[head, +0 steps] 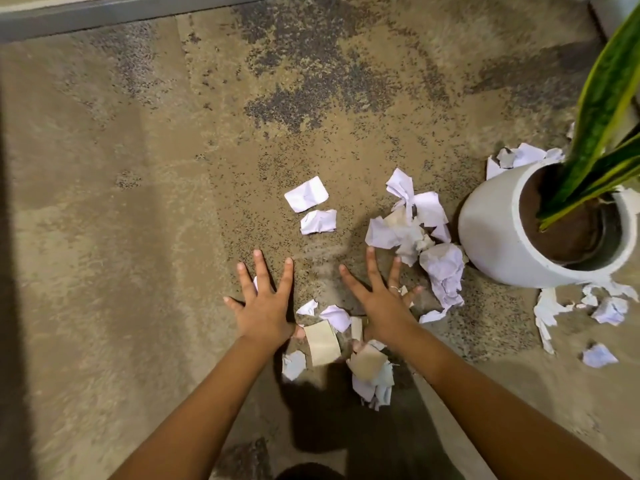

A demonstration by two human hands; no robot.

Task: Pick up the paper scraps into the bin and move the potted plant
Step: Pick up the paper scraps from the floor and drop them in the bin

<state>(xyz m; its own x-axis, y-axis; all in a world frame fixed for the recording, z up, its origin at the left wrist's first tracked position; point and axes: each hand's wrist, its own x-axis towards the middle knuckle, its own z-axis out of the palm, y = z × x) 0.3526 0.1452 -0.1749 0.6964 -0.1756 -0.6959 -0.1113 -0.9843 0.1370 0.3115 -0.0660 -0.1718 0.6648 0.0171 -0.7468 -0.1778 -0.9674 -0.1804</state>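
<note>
White and tan paper scraps lie scattered over a brown carpet. My left hand (265,299) is spread flat, fingers straight, just left of a small cluster of scraps (323,341). My right hand (381,299) is spread the same way, a ring on one finger, beside a crumpled heap (419,233). Two flat white scraps (311,206) lie ahead of both hands. A white round pot (495,237) with soil and long green, yellow-edged leaves (602,109) stands at the right. More scraps (599,313) lie around and behind the pot. No bin is in view.
A grey strip, perhaps a door threshold or wall base (104,15), runs along the top left. A dark vertical edge (10,271) borders the far left. The carpet (138,168) is mottled brown with dark patches.
</note>
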